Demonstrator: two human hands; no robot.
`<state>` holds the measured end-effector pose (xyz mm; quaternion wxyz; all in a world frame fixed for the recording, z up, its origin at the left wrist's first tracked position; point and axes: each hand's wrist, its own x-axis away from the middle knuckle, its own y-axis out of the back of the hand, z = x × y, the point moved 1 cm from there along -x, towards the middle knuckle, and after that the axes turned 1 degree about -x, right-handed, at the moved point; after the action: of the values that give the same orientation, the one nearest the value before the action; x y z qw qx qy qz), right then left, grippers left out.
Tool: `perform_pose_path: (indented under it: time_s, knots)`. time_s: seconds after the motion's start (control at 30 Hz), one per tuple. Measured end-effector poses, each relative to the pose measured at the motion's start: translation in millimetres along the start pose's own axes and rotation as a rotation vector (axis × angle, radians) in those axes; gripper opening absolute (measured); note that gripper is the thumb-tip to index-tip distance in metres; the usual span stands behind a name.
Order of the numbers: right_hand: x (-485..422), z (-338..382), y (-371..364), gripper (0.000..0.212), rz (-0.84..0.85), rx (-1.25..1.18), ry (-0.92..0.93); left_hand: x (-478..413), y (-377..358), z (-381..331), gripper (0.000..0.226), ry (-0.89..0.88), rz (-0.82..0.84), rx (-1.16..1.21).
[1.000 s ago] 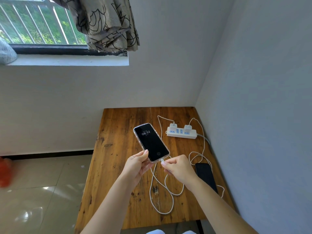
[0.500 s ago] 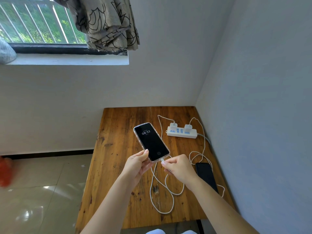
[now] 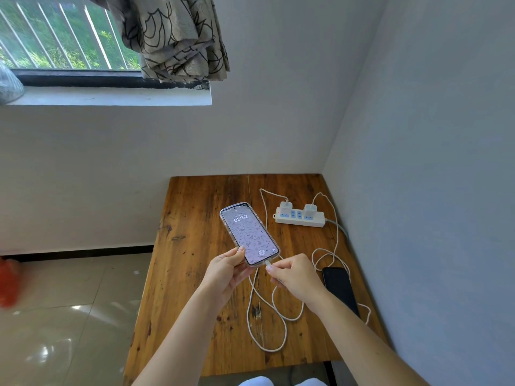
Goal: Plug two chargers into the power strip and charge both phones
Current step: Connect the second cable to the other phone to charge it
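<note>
Above the middle of the wooden table [image 3: 195, 274], a lit phone [image 3: 249, 234] showing 08:32 is gripped at its lower end by the left hand [image 3: 228, 271], thumb laid on the screen edge. At about 4 o'clock from that end, the cable plug [image 3: 268, 263] is pinched by the right hand [image 3: 296, 277] and pressed against the phone's bottom port; whether it's fully seated can't be made out, tbh. Its white cable [image 3: 267, 324] is looped toward 6 o'clock. At 1 o'clock, two chargers [image 3: 285, 208] are plugged into the power strip [image 3: 299, 220]. A dark phone [image 3: 338, 285] is lying at 3 o'clock, partly covered by the right forearm, so its port is hidden.
</note>
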<state>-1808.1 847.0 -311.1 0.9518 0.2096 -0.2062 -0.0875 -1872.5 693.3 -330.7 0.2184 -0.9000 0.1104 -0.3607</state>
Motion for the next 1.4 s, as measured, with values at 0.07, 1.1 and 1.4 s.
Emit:
perform_pose_path:
  time_s: [0.07, 1.1, 1.4]
  knots:
    - [0, 0, 0, 0.024, -0.002, -0.007, 0.001, 0, 0, 0, 0.019, 0.002, -0.008, 0.003]
    - [2, -2, -2, 0.023, 0.023, -0.01, -0.004, -7, 9, 6, 0.019, -0.009, 0.008, 0.041]
    - [1, -5, -3, 0.023, 0.024, -0.019, -0.007, -7, 11, 7, 0.018, -0.001, 0.002, 0.05]
